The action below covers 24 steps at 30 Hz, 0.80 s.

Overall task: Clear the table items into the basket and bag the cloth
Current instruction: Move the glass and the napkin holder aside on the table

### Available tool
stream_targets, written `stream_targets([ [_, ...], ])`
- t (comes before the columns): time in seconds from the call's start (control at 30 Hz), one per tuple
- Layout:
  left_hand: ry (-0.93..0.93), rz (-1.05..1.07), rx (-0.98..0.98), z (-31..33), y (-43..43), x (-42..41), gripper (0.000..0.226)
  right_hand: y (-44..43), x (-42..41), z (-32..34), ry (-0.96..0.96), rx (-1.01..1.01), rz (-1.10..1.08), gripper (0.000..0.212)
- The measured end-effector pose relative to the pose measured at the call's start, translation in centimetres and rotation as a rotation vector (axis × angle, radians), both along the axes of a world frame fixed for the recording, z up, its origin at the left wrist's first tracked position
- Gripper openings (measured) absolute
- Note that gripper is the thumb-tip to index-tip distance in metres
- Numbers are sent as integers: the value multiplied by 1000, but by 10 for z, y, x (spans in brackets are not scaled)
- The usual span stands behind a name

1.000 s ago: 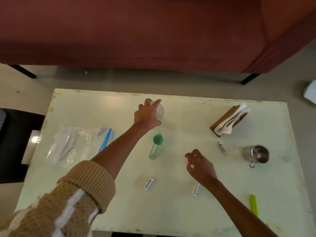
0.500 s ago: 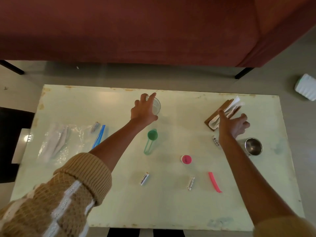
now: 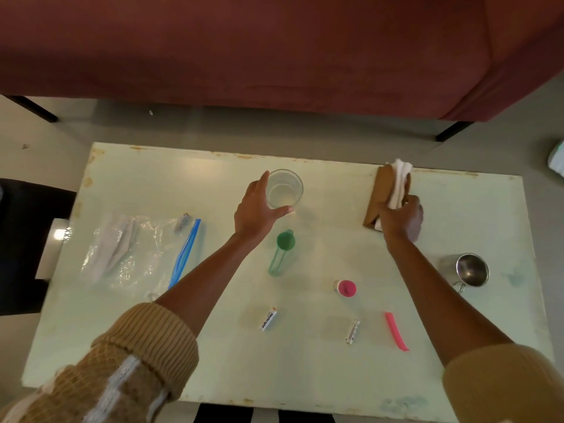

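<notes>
Now left grip point(image 3: 254, 210) holds glass point(image 3: 286, 188), right grip point(image 3: 400, 217) clasps holder point(image 3: 383, 190).

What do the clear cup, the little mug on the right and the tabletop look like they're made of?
Cup: clear glass or plastic, see-through; which one, I cannot tell. Mug: shiny bare metal, likely steel, grey and reflective. Tabletop: pale green paint, slightly glossy; rusty-brown chips along the far edge hint at metal beneath.
</notes>
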<state>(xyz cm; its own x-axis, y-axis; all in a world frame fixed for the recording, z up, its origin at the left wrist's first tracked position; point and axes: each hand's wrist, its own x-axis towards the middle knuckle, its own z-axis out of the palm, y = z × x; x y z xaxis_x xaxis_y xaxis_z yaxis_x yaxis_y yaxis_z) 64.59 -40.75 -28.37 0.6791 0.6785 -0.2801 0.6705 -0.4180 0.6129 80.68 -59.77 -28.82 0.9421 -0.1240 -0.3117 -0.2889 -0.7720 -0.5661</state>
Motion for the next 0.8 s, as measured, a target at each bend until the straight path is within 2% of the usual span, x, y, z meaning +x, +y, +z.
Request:
stream_targets([
  [0.23, -15, -34, 9, 0, 5, 9, 88, 46, -36, -1, 7, 3, 183, 46],
  [0.8, 55, -113, 5, -2, 15, 27, 89, 62, -53, -6, -21, -55, 312, 48],
])
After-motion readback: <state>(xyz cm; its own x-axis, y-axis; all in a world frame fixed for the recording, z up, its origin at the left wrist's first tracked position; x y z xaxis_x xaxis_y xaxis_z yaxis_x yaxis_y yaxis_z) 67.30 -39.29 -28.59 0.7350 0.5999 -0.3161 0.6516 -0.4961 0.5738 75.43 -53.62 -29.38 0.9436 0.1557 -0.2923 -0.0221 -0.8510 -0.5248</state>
